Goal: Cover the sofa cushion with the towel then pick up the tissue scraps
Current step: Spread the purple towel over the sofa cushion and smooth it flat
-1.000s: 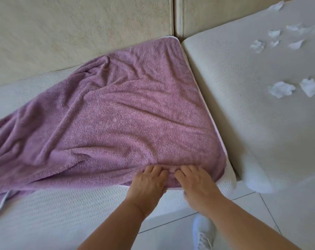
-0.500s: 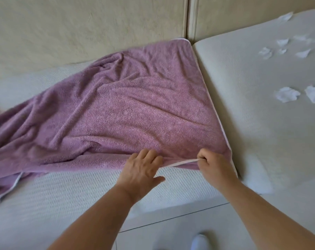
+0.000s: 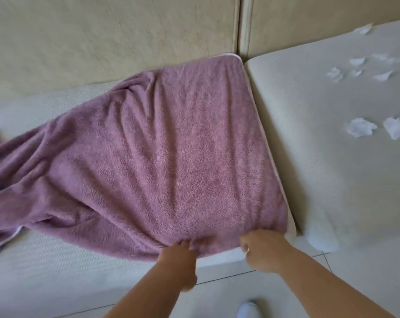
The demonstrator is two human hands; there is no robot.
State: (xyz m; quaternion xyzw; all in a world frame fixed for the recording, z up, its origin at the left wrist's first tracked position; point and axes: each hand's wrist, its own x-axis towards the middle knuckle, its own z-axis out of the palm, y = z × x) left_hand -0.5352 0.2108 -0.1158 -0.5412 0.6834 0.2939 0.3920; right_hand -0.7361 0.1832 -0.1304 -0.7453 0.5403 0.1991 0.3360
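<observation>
Beige sofa back (image 3: 102, 37), faintly crackled finish, spans 10 to 1 o'clock, with a vertical seam at 12. Cream sofa cushion (image 3: 68, 271), fine woven texture, runs from 9 to 6; a second cushion (image 3: 332, 180) in the same fabric sits at 3. Towel (image 3: 160, 157), mauve plush terry with a thin white hem, lies centre frame on the sofa cushion's right part, smooth toward 12, bunched in folds toward 9. Pale tiled floor (image 3: 217, 299) at 6. Left hand (image 3: 180, 260) at 6 pinches the towel's near hem, fingers curled. Right hand (image 3: 263, 251) at 5 grips the same hem by the corner. Tissue scraps (image 3: 360, 127), white and crumpled, are scattered on the second cushion at 2 to 3, well apart from the towel. White shoe (image 3: 248, 309) at 6.
</observation>
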